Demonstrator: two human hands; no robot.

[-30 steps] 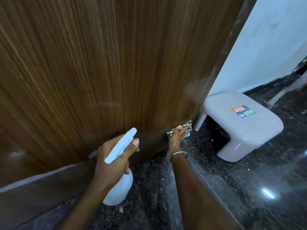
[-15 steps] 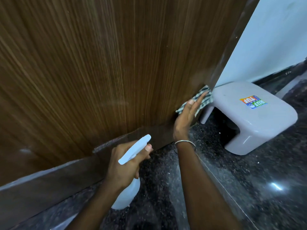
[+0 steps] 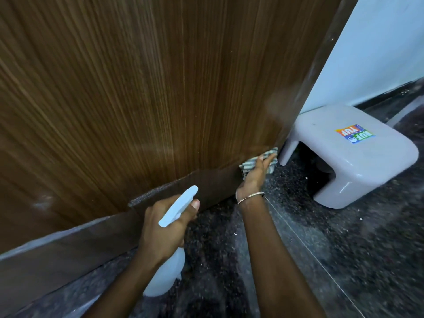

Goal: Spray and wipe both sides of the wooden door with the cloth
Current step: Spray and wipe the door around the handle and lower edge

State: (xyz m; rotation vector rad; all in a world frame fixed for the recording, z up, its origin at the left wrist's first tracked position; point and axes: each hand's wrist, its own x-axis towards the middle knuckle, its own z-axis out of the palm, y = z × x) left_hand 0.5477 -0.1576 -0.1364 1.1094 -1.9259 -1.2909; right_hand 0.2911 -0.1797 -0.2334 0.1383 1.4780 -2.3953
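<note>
Now | right hand (image 3: 253,179), fingers flat, presses checked green-and-white cloth (image 3: 270,153) against brown wood-grain door (image 3: 160,99) at its lower corner, centre-right of frame | left hand (image 3: 164,232) grips white plastic spray bottle (image 3: 165,278), lower centre | grey plastic stool (image 3: 353,161) just beside door edge, right | dark speckled floor (image 3: 344,249) below

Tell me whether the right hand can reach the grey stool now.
Probably yes: the right hand presses the checked cloth at the lower corner of the wooden door, and the grey stool stands just beyond, nothing between.
</note>
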